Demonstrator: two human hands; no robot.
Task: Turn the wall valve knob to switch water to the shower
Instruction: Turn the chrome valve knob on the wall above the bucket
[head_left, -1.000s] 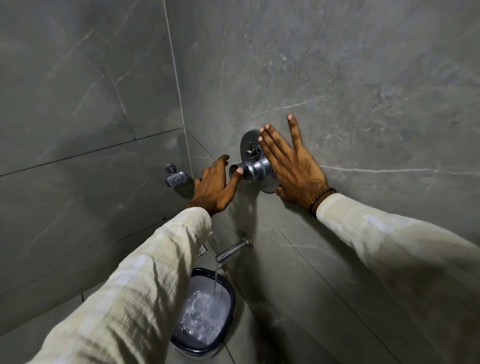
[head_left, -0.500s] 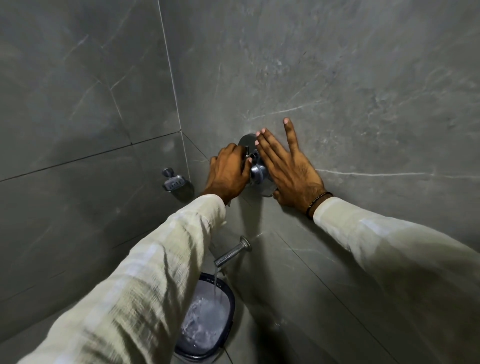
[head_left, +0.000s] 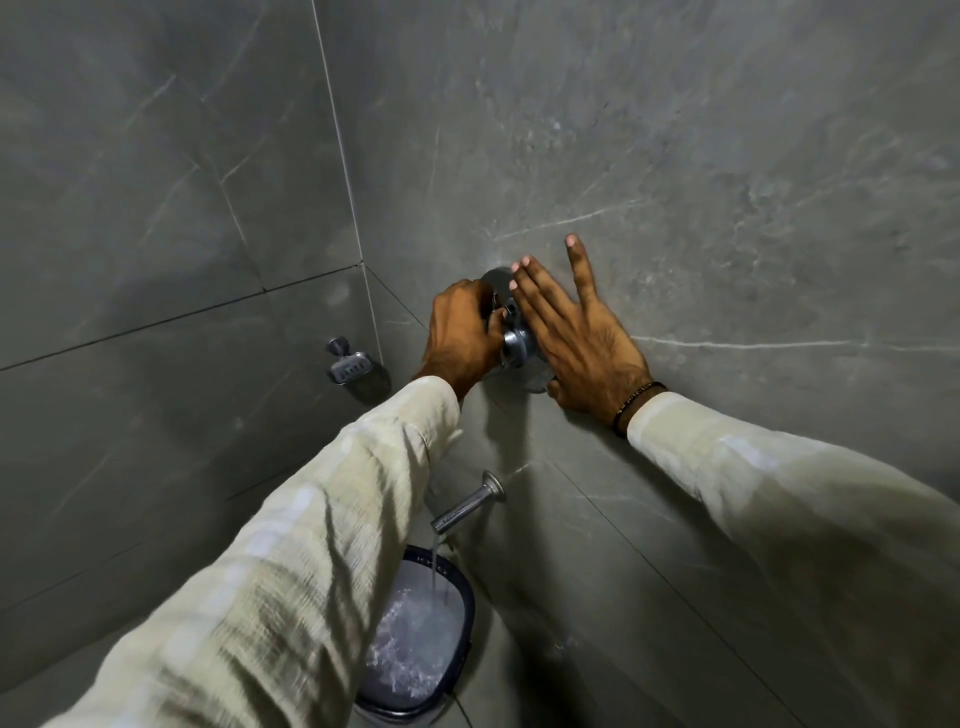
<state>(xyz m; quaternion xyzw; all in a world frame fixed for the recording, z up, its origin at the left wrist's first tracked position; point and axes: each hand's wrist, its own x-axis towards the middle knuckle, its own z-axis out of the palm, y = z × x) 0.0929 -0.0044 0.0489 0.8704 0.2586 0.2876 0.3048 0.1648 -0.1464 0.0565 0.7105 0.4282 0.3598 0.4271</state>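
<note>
left hand gripping round chrome valve knob, grey marble wall

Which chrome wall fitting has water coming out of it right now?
The spout low on the wall, pouring into the bucket. The valve knob and soap dish show no water.

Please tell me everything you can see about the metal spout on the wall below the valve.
The spout is a plain round tube of shiny, chrome-looking metal. A small round flange fixes it to the grey tiled wall, below the valve knob. It projects from the wall and tilts down toward its open end. A thin stream of water runs from that end into the dark-rimmed bucket underneath. No hand touches it.
</note>
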